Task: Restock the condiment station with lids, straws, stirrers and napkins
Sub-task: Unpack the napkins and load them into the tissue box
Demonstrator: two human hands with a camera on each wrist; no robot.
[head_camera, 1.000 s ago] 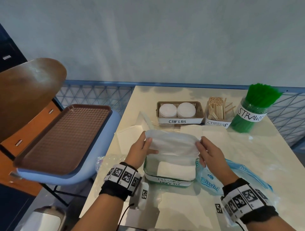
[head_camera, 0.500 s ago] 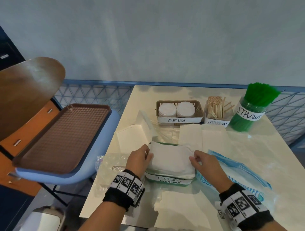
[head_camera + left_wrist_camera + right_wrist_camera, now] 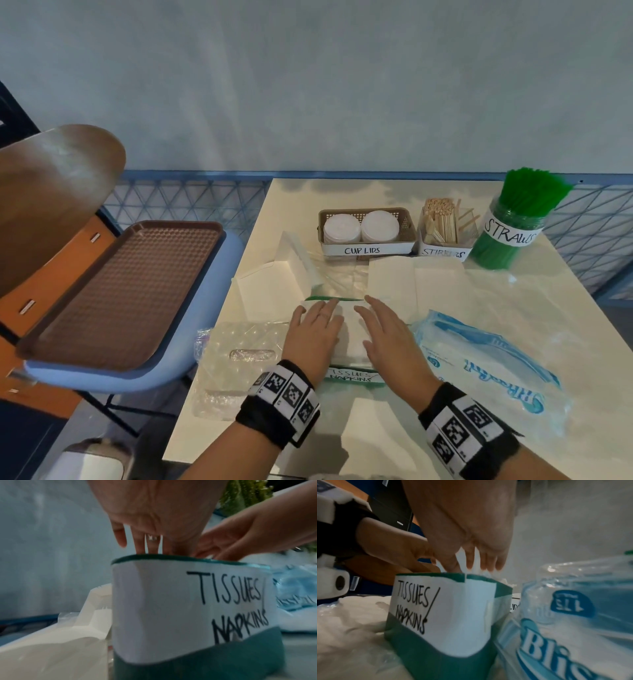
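A green box labelled "TISSUES / NAPKINS" (image 3: 352,375) (image 3: 197,601) (image 3: 445,615) stands at the table's near edge, filled with white napkins (image 3: 351,329). My left hand (image 3: 317,329) (image 3: 145,539) lies flat on the left half of the stack, fingers straight. Flat on the right half lies my right hand (image 3: 385,332) (image 3: 479,559), its fingers also straight. Behind stand the brown cup lids basket (image 3: 366,229), the stirrers box (image 3: 443,233) and the straws jar (image 3: 510,222).
An empty blue-and-clear napkin wrapper (image 3: 486,363) lies right of the box. White paper sheets (image 3: 411,284) and clear plastic (image 3: 236,356) lie around it. A brown tray (image 3: 116,291) sits on a blue chair at left, beside the table edge.
The napkin stack, held up over the box a second ago, has gone down into it. Both hands have let go of its ends and now lie flat on top.
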